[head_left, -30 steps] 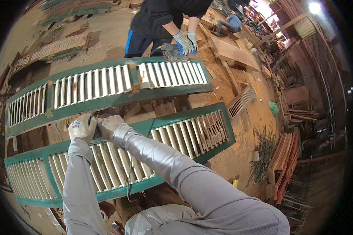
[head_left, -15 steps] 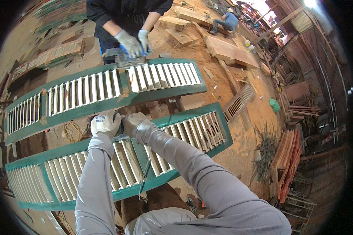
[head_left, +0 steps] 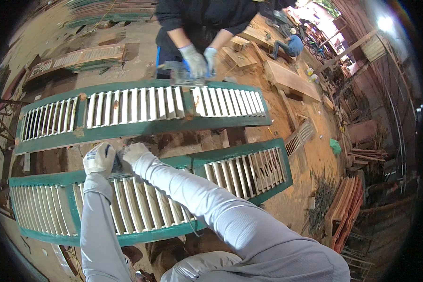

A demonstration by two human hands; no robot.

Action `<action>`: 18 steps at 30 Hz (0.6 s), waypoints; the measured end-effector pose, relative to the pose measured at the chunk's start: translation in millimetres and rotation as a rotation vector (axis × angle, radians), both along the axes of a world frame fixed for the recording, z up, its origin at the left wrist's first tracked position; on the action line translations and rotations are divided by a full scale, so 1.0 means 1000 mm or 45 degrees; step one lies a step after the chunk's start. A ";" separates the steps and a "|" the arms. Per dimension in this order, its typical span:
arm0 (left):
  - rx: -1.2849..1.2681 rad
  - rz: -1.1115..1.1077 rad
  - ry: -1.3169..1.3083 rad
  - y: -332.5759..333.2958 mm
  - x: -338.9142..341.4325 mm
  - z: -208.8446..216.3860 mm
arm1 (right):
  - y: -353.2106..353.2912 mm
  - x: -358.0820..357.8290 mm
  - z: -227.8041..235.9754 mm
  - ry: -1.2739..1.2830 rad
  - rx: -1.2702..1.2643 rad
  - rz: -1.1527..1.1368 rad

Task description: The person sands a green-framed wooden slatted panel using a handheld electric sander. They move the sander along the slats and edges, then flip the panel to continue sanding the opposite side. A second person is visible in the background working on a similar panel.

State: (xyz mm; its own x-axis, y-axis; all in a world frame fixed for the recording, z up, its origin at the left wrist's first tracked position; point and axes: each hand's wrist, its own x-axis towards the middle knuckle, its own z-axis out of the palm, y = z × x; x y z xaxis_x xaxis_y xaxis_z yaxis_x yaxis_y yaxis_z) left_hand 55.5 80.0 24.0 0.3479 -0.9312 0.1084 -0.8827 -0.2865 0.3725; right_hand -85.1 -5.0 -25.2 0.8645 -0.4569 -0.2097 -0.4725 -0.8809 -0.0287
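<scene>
A long green shutter (head_left: pixel 263 162) with pale slats lies across in front of me. My left hand (head_left: pixel 98 159) and my right hand (head_left: pixel 134 152), both in white gloves, press together on its far rail around a small dark tool (head_left: pixel 115 164) that is mostly hidden between them. A second green shutter (head_left: pixel 127 126) lies just beyond. A person in dark clothes and pale gloves (head_left: pixel 197 61) works a grey block (head_left: pixel 179 77) along that shutter's far rail.
More shutters (head_left: pixel 80 56) lie on the dirt floor at the back left. Timber planks (head_left: pixel 289 77) and a small louvred panel (head_left: pixel 300 136) sit to the right. Stacked boards (head_left: pixel 345 207) stand at the far right. Another person in blue (head_left: pixel 291 46) crouches in the distance.
My hands have stayed pressed on the near shutter's far rail. The other person's gloved hands have shifted along the far shutter's rail. The view has moved a little.
</scene>
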 end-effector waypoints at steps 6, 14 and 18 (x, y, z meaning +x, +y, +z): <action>0.075 0.149 -0.008 0.029 0.096 -0.004 | 0.026 0.107 -0.015 -0.095 0.032 0.005; 0.116 0.282 -0.041 0.060 0.188 -0.013 | 0.051 0.215 -0.032 -0.140 0.100 0.105; 0.125 0.307 -0.087 0.068 0.191 -0.006 | 0.055 0.221 -0.027 -0.179 0.090 0.091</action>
